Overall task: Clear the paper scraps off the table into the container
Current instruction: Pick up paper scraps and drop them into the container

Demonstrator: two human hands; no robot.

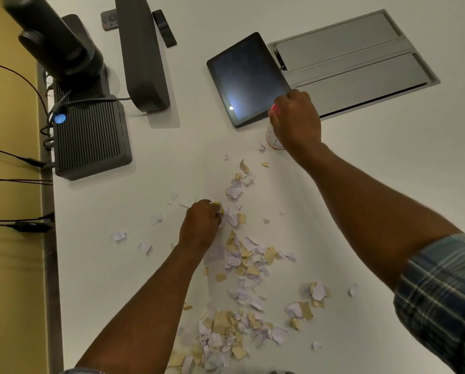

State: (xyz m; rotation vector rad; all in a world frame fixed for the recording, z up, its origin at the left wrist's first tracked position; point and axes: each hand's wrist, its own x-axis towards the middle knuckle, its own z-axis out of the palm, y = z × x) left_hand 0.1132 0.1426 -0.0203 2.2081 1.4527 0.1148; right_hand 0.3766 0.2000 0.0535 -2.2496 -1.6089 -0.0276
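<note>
My left hand [200, 225] pinches scraps [242, 263], right hand [296, 120] grips the cup [272, 139] at one o'clock; most paper still litters the worktop [361, 184].

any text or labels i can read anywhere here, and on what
None can be read.
Cup under the right hand: red marks, too blurred and mostly hidden.
Paper scraps: no legible writing.
Remotes: buttons too small.
Tablet: screen dark.

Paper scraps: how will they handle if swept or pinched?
The scraps look thin and torn, so probably very light and floppy. Many curl off the table, so a sweep may scatter or slide over some. The left hand is bunching a few, so pinching likely works.
</note>
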